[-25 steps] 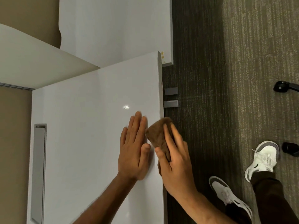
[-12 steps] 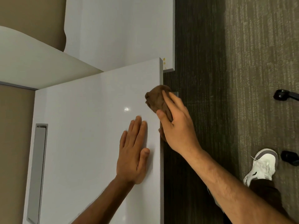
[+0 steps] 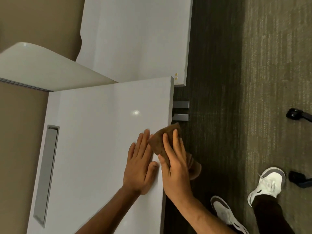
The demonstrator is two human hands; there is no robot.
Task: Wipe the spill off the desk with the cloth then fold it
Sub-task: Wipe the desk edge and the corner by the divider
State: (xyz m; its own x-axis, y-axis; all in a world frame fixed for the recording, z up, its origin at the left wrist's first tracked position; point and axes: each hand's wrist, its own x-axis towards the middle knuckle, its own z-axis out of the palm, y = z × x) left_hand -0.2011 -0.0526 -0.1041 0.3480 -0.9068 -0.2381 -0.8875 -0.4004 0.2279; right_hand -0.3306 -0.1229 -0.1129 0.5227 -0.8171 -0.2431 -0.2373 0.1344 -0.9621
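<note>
Back along the desk [image 3: 101,132] edge comes the right hand [image 3: 177,168], its grip pressing the brown cloth [image 3: 160,142] flat beside the flat, empty left hand [image 3: 139,166]. Cloth overhanging the edge (partly hidden) could slip floorward.

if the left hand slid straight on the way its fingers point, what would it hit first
Probably nothing: the left hand lies flat on the desk, and bare desktop lies ahead of its fingertips; the cloth sits just beside that line.
</note>
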